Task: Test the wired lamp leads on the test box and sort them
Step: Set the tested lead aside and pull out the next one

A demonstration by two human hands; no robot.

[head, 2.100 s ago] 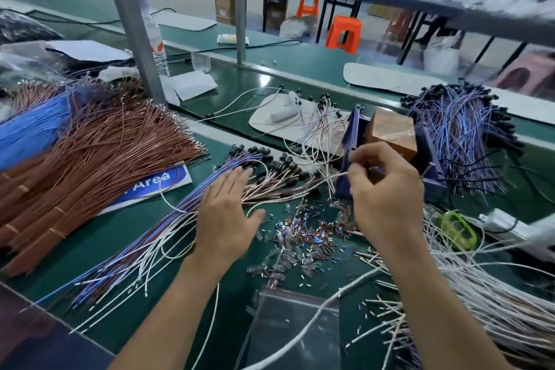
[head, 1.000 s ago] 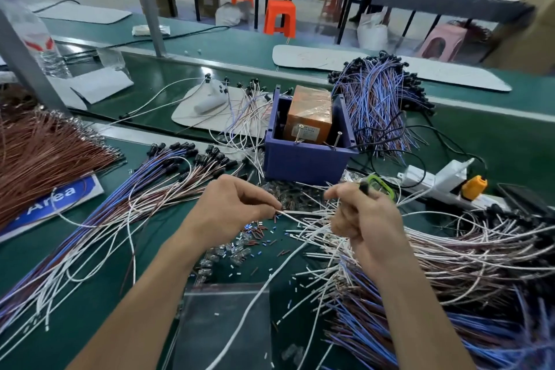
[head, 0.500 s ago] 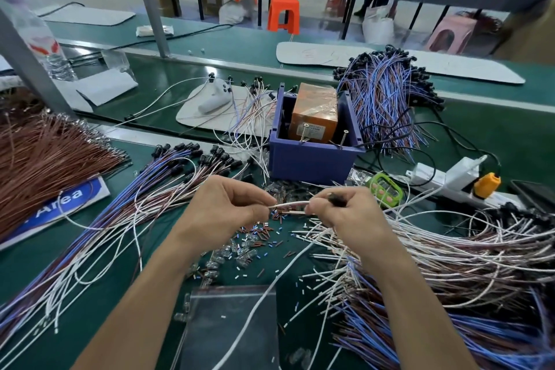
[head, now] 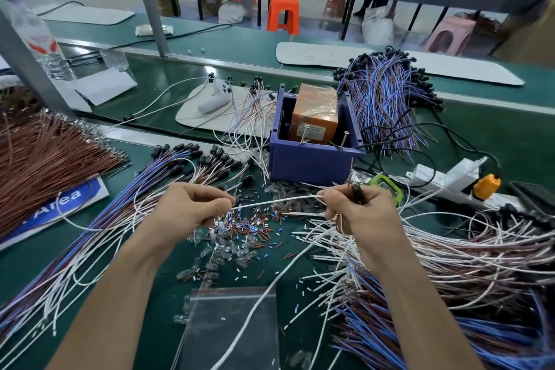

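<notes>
The left hand and right hand pinch a thin white lamp lead stretched between them. It looks light and bendy (tangles easily), so grip near its ends.

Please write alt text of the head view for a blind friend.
Two hands hold a white lamp lead between them above a green bench: the left hand pinches one end, the right hand grips the other. Behind sits a blue test box among wire bundles.
</notes>
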